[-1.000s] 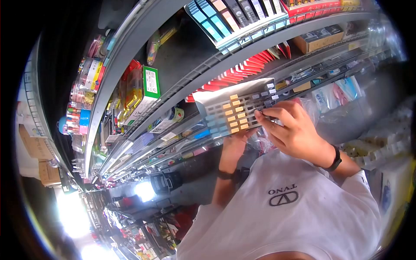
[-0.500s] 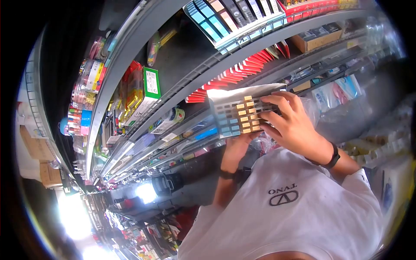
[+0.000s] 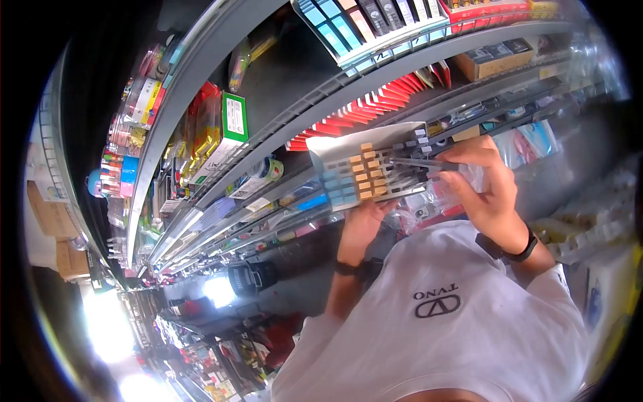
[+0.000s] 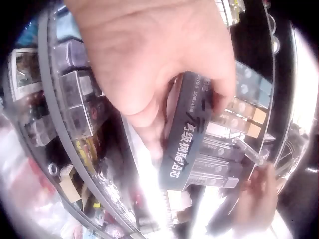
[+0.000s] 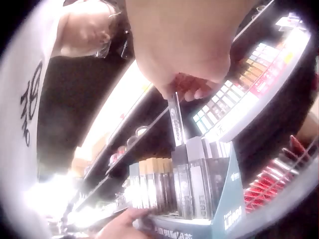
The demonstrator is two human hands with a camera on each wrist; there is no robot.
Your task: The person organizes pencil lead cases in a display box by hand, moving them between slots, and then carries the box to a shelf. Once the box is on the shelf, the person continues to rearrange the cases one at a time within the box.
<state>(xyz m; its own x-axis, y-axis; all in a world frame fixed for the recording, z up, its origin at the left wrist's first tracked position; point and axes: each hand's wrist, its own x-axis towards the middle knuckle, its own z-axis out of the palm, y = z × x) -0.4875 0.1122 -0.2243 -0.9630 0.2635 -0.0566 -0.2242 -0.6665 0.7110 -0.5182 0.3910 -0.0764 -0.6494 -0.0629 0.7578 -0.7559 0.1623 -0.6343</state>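
My left hand (image 3: 362, 224) (image 4: 159, 55) grips a small display box (image 3: 325, 147) (image 4: 187, 134) (image 5: 233, 194) from its underside and edge. Slim clear cases stand in rows inside, with blue, yellow-orange and grey or dark ends. Between thumb and fingers, my right hand (image 3: 492, 194) (image 4: 259, 199) (image 5: 179, 45) pinches one slim clear case (image 3: 425, 163) (image 5: 176, 119) by its end. In the right wrist view this case stands above the grey and dark ones, its lower end close to or behind their tops; whether it touches them I cannot tell.
Shelves with wire-fenced edges (image 3: 315, 100) curve behind the box, bearing red packets (image 3: 382, 104), a green-and-white box (image 3: 234, 124) and a tray of blue and dark packs (image 3: 335, 33). Plastic-wrapped goods (image 3: 526, 144) lie at the right.
My right hand has moved from over the box's dark rows out to the right, with a slim case now visible in its pinch. The box, in my left hand, has shifted slightly left.
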